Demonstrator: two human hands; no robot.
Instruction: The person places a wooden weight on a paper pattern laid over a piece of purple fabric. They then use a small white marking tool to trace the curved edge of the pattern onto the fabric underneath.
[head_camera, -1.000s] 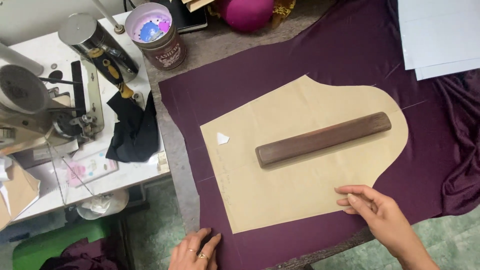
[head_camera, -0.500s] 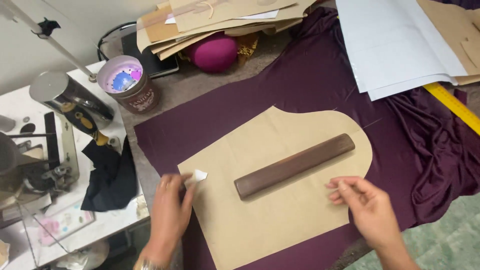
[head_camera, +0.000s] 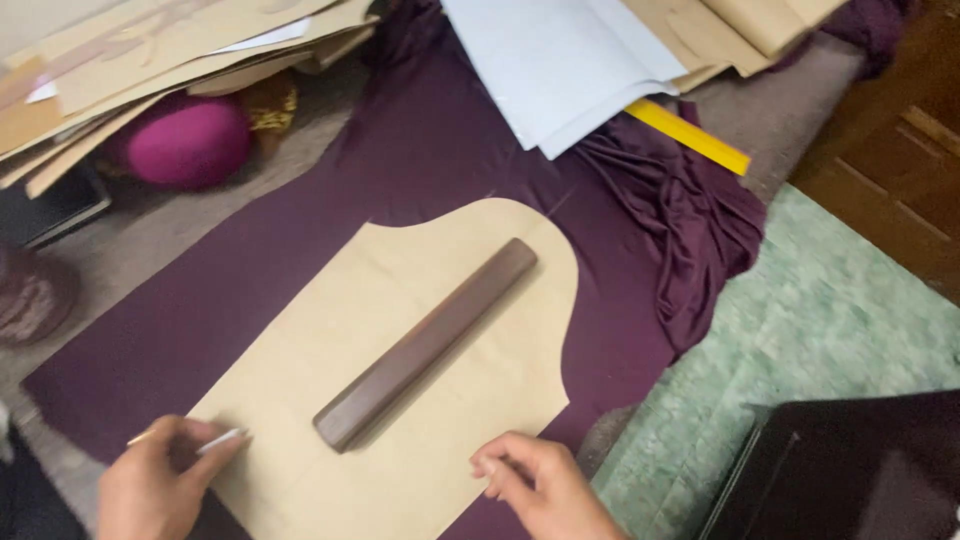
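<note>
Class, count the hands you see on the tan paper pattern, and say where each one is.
2. The left hand is at the tan paper pattern's lower left edge, holding a small white piece. The right hand presses its lower right edge. Nothing suggests a hidden hand.

The left hand (head_camera: 160, 485) sits low at the frame's bottom left, fingers pinched together and pointing right. The right hand (head_camera: 535, 485) lies nearby to its right — knuckles up, fingers curled under, pressing down — wrist leading off the bottom edge.
</note>
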